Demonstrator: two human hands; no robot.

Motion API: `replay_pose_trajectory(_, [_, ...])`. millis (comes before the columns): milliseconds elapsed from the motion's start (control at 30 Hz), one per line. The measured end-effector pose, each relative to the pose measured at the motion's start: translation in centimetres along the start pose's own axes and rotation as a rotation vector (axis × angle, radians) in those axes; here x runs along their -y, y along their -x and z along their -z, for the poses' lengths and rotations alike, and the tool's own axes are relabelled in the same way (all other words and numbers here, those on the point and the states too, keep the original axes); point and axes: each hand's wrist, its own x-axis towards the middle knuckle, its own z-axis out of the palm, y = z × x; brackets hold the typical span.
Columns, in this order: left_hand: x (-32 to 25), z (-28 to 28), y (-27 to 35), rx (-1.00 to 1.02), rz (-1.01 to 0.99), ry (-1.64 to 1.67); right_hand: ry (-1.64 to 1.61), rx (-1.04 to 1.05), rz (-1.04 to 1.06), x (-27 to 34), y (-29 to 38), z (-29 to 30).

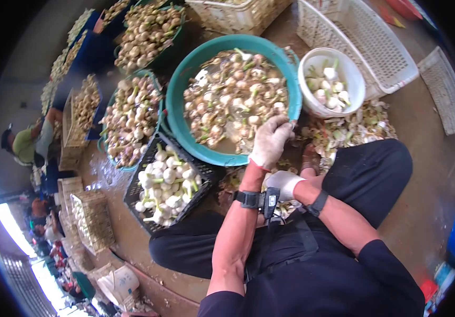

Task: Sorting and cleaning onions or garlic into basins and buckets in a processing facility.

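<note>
My left hand, in a soiled white glove, is over the near right rim of a round green plastic basin. Its fingers are curled; whether anything is between them is not clear. Inside the basin, unpeeled garlic bulbs lie in murky water. My right hand, also gloved, is low between my legs, just behind my left wrist. Its fingers are hidden, so what they hold cannot be seen. To the basin's right, a white bucket contains several peeled garlic bulbs. Left of my knees, cleaned white garlic fills a black plastic crate.
Two green tubs heaped with unpeeled garlic stand left and beyond. White perforated crates stand behind the bucket. Garlic peelings cover the floor below it. At far left, a person is beside more crates.
</note>
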Motion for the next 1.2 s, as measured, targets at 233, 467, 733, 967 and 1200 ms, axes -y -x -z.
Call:
replay_pose_trajectory(233, [8.0,10.2,-0.7,-0.405,0.219,-0.876,-0.103,-0.063,-0.073,-0.2,-1.4,-0.2])
replay_pose_trajectory(467, [10.9,15.1,-3.7,-0.346,0.34,-1.287,-0.191,-0.076,-0.1,-0.8,-2.8,0.4])
replay_pose_trajectory(733, [11.4,14.4,-4.4,-0.229,0.338,-1.435,-0.227,-0.184,-0.119,-1.9,-4.0,0.9])
replay_pose_trajectory(967, [6.1,11.9,-1.9,-0.171,0.113,-1.166,-0.341,-0.628,-0.314,-1.2,-4.2,3.3])
replay_pose_trajectory(1200, [0.3,6.7,2.0,0.11,-0.075,-0.876,-0.396,-0.649,-0.275,-3.1,-3.9,1.9])
